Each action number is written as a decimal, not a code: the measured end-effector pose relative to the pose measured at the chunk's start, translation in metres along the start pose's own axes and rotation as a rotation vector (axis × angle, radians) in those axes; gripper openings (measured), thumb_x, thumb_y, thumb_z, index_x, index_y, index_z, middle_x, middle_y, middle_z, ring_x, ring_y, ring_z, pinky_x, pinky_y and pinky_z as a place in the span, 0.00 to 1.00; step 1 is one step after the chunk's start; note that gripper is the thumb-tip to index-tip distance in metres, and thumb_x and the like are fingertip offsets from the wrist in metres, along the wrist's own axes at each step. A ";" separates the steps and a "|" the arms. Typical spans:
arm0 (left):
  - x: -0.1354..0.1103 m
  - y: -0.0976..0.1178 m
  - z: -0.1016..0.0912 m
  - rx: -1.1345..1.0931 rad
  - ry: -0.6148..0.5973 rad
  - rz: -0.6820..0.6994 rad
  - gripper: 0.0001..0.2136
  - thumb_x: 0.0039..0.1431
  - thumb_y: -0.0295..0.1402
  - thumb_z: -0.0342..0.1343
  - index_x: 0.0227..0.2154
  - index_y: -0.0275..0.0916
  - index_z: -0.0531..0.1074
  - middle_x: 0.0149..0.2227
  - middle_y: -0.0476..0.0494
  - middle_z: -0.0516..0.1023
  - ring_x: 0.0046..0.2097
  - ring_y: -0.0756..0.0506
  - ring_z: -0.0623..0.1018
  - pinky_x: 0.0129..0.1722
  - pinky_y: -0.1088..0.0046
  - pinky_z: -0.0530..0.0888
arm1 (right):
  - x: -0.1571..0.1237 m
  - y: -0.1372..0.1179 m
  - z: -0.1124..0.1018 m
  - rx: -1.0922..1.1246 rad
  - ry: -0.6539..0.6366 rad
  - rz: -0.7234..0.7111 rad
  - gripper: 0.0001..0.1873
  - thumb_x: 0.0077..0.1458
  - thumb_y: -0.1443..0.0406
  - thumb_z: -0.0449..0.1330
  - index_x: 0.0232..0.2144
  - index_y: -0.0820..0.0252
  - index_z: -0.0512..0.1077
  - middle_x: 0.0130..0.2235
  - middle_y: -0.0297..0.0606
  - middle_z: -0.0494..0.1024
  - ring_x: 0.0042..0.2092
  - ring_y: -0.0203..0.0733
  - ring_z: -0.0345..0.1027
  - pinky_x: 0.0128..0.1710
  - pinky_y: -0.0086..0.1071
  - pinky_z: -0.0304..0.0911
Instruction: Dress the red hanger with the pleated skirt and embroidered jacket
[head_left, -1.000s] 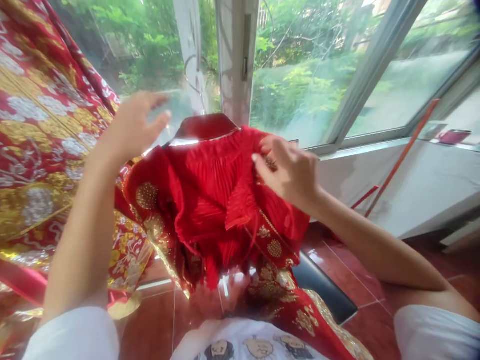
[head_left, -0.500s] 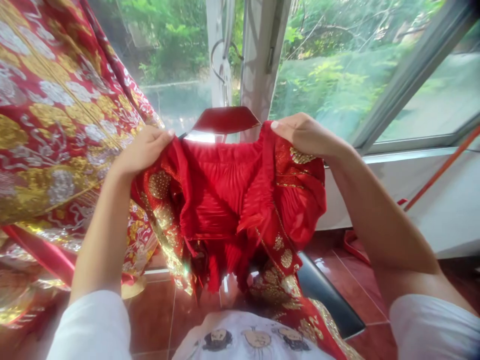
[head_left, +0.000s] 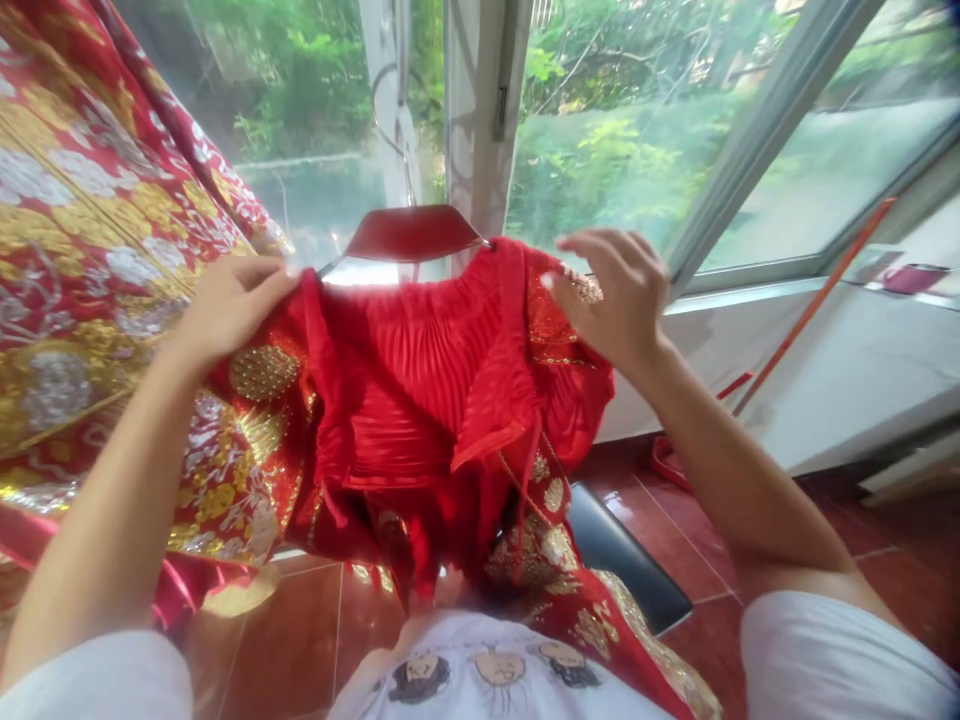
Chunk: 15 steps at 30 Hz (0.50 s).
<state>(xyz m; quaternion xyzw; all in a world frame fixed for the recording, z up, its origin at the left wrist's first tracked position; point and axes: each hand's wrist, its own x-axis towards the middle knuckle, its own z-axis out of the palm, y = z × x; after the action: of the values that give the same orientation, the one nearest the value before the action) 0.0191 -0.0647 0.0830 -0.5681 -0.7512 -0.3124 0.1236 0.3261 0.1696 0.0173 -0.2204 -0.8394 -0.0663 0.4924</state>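
Note:
A red pleated dress (head_left: 405, 370) with gold-embroidered sleeves hangs in front of me. My left hand (head_left: 232, 305) pinches its left shoulder between thumb and fingers. Beside the right shoulder, my right hand (head_left: 619, 295) is open, thumb and fingers apart; whether it still touches the fabric I cannot tell. A metal hanger (head_left: 409, 180) with a red band (head_left: 412, 233) across its top shows above the neckline. Gold-patterned fabric (head_left: 600, 625) trails down toward my shirt.
Large red, gold and silver brocade cloth (head_left: 82, 230) hangs at the left. Windows (head_left: 615, 150) stand behind. At the right, an orange pole (head_left: 814, 305) leans on the white wall. A flat black object (head_left: 630, 560) lies over red floor tiles (head_left: 285, 630).
My right hand has let go of the right shoulder and opened, moving slightly away. My left hand keeps its pinch. The whole view has shifted, so the dress appears further left.

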 end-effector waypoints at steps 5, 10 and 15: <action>-0.013 -0.008 0.004 -0.348 0.007 -0.213 0.18 0.55 0.48 0.56 0.23 0.38 0.70 0.21 0.55 0.71 0.26 0.51 0.64 0.27 0.75 0.61 | -0.082 0.002 0.001 -0.218 -0.083 0.060 0.12 0.61 0.61 0.52 0.42 0.59 0.71 0.45 0.45 0.74 0.45 0.46 0.67 0.42 0.38 0.64; -0.012 -0.013 0.007 -0.572 -0.112 -0.247 0.13 0.54 0.43 0.60 0.26 0.38 0.73 0.26 0.54 0.78 0.31 0.49 0.71 0.32 0.72 0.68 | -0.117 -0.003 0.013 -0.347 -0.228 0.055 0.13 0.62 0.68 0.46 0.33 0.60 0.71 0.49 0.47 0.73 0.41 0.45 0.67 0.37 0.35 0.63; -0.022 -0.001 0.009 -0.572 -0.124 -0.103 0.15 0.55 0.46 0.59 0.42 0.44 0.76 0.37 0.50 0.80 0.34 0.47 0.75 0.36 0.70 0.71 | -0.126 -0.017 0.015 -0.288 -0.531 0.213 0.13 0.61 0.65 0.48 0.45 0.62 0.68 0.37 0.48 0.76 0.32 0.46 0.69 0.27 0.34 0.57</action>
<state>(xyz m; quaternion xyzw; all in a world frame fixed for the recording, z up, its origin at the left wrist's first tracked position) 0.0269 -0.0769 0.0640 -0.5591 -0.6665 -0.4821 -0.1036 0.3597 0.1206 -0.0965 -0.3840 -0.8928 -0.0728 0.2240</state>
